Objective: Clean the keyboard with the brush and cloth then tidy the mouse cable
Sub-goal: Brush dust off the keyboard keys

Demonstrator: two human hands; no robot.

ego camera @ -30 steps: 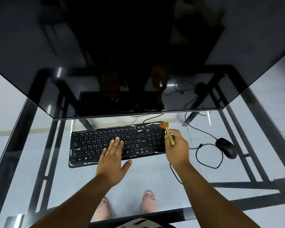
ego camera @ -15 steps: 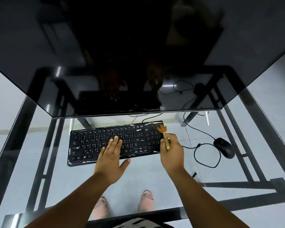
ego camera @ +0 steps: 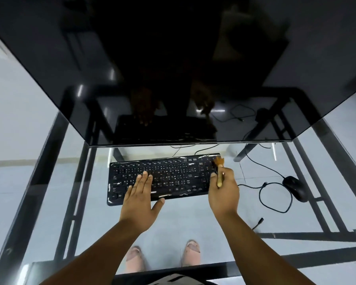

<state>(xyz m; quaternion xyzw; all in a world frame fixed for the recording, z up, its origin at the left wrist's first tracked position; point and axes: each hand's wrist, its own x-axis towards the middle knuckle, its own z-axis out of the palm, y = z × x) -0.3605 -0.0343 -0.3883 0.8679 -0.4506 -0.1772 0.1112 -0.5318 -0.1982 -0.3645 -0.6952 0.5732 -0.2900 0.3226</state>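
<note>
**Brush on the numpad end, left hand flat on the keys**

Count: one keyboard (ego camera: pixel 162 177), one brush (ego camera: pixel 219 170), one mouse (ego camera: pixel 294 188), one mouse cable (ego camera: pixel 275 197), one monitor (ego camera: pixel 173 68), two hands. No cloth in frame.

Left hand (ego camera: pixel 141 199): open, fingers straight and together, thumb splayed out to the right. Fingertips rest on the left-centre letter keys, palm hangs off the near edge of the keyboard. Holds nothing.

Right hand (ego camera: pixel 224 192): closed round the brush handle, thumb side up. Bristles point away from the person and sit on the far-right key block, near the top right corner. Light wooden handle, tan bristles.

Keyboard: black, lies roughly parallel to the monitor's bottom edge, just in front of it. White streaks or glare run along its rim. Small logo at the top right corner, too small to read for sure. Key legends are white but not legible.

Mouse: black, well to the right of the keyboard on the glass table (ego camera: pixel 193 221). Its cable makes one loose loop between mouse and keyboard, with another run going back toward the monitor. A loose plug end (ego camera: pixel 258 222) lies on the glass, near the right forearm.

Room: bare glass in front of the keyboard and to its left. The right side is partly taken by the cable loop. Dark table frame bars run down both sides and across the near edge. Floor and two feet show through the glass.
</note>
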